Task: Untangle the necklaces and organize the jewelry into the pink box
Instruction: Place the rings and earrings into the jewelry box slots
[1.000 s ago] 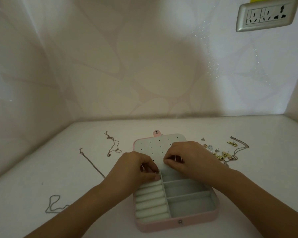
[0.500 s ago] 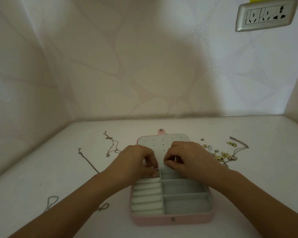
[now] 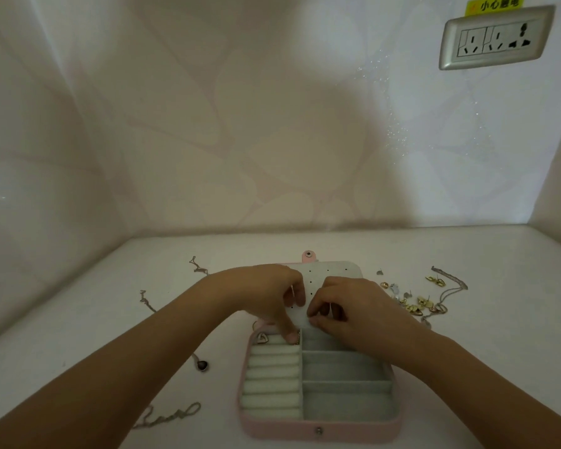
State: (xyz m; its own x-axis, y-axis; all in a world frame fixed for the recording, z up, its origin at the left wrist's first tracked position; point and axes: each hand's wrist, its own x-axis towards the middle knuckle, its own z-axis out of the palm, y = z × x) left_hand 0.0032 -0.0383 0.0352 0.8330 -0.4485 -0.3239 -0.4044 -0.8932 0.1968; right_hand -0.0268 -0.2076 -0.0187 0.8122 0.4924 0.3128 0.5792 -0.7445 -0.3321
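Tabletop (image 3: 486,358) by wall socket (image 3: 496,38) holds pink box (image 3: 321,431); left grip (image 3: 266,293), right grip (image 3: 353,306) pinch chain (image 3: 298,335).

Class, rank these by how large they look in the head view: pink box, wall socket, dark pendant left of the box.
1. pink box
2. wall socket (farther away, so true size unsure)
3. dark pendant

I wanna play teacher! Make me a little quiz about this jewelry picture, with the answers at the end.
1. True or false: the pink box is shut.
2. Where is the pile of gold earrings? A) inside the box B) right of the box C) left of the box
3. Fill in: the ring rolls sit on the box's ___ side.
Key: 1 false, it lies open; 2 B; 3 left.
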